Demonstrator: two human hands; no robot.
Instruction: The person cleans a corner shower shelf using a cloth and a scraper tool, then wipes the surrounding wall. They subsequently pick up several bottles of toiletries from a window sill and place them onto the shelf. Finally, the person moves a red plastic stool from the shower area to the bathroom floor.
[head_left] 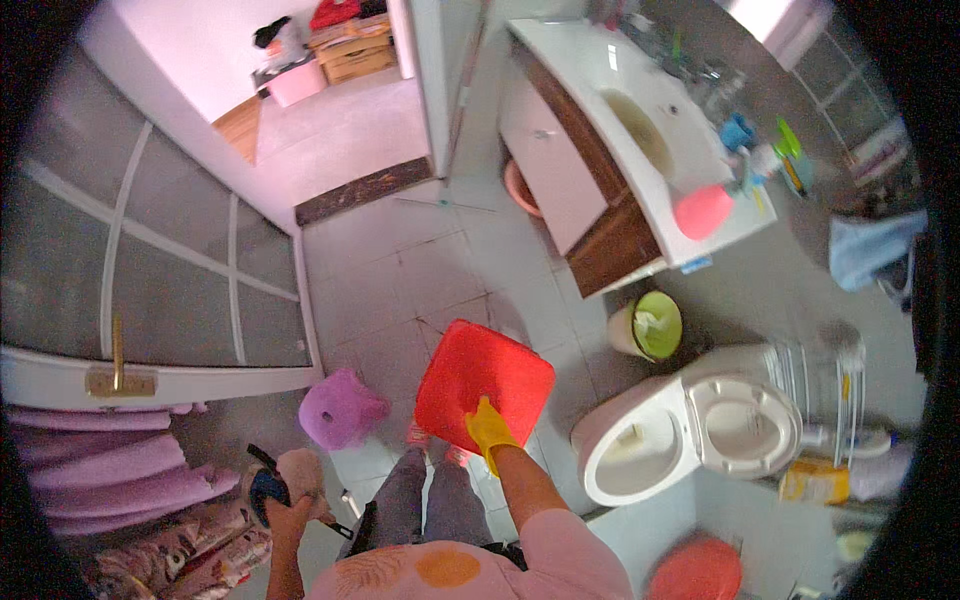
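In a yellow rubber glove, my right hand [489, 432] grips a red square plastic stool [487, 380] near the middle of its seat. The stool is in front of my legs, above the tiled floor; I cannot tell whether its legs touch the tiles. My bare left hand [287, 512] is low at the left, its fingers closed by a dark blue and black object [268, 490] whose kind I cannot make out. A pale beige, soft-looking thing [302, 475] lies against that hand. Left of the red stool stands a small purple plastic stool [342, 409].
At the right are a toilet [632, 462] with its lid up, a green-rimmed bin [655, 327] and a washbasin cabinet [570, 160]. A white-framed glass door [170, 240] stands at the left, above purple towels [110, 470]. A floor squeegee [443, 204] lies near the doorway.
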